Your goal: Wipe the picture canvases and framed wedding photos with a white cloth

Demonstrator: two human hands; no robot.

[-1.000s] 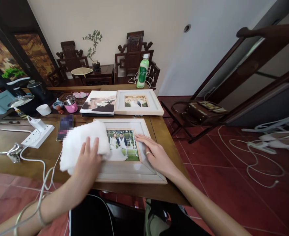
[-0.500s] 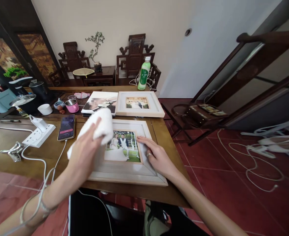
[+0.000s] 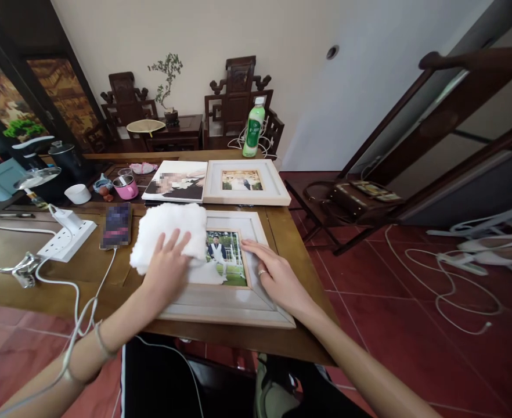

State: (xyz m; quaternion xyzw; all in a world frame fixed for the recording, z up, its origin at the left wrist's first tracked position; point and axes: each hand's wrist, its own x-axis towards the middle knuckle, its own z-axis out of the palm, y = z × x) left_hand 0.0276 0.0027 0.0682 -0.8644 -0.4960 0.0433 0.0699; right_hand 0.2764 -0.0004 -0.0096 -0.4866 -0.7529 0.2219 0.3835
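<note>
A folded white cloth (image 3: pixel 169 235) covers the left part of a framed photo, spilling past the frame's edge onto the table. My left hand (image 3: pixel 169 270) holds the cloth against the frame from above, its fingers bent over it and its thumb hidden. The pale picture frame (image 3: pixel 230 307) lies flat near the table's front edge, and its photo (image 3: pixel 225 258) shows a person in a vest outdoors. On the frame's right border rests my right hand (image 3: pixel 280 278), fingers stretched out, with a ring on one finger.
Behind lie another framed photo (image 3: pixel 242 181) and a photo book (image 3: pixel 175 181); a green bottle (image 3: pixel 253 128) stands at the back. Leftward are a phone (image 3: pixel 115 225) with a cable, a power strip (image 3: pixel 67 239) and a pink cup (image 3: pixel 126 187). A white cord hangs by my left forearm.
The cloth, raised and bunched in my left hand before, is now spread lower over the frame's left side, covering part of the photo. My right hand has stayed in place.
</note>
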